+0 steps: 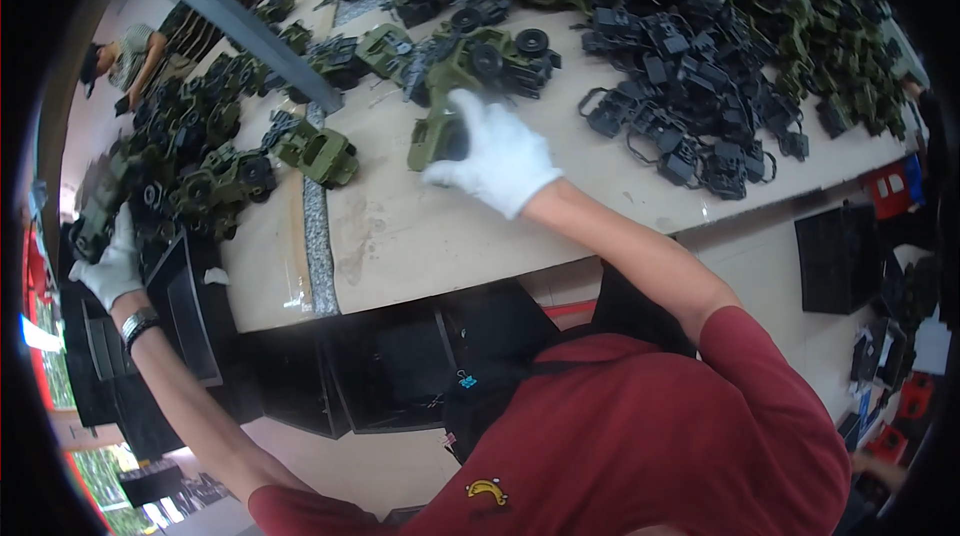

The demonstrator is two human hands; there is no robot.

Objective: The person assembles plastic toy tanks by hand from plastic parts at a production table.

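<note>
My left hand (112,268), in a white glove, is closed on a dark green toy jeep (100,198) at the far left edge of the table, beside a heap of similar toys. Motion blurs this jeep. At the table's middle my right hand (497,158), also gloved in white, has its thumb and a finger around a green toy jeep body (430,141); its other fingers are partly hidden. Just beyond it lie more green jeeps with black wheels (487,60). A single green jeep (318,154) lies between my hands.
Black plastic toy parts (690,86) are piled at the right, with more green jeeps behind. A grey metal post (240,24) rises at the left. Dark bins (390,366) stand below the table edge. Another person (135,56) is at the far left.
</note>
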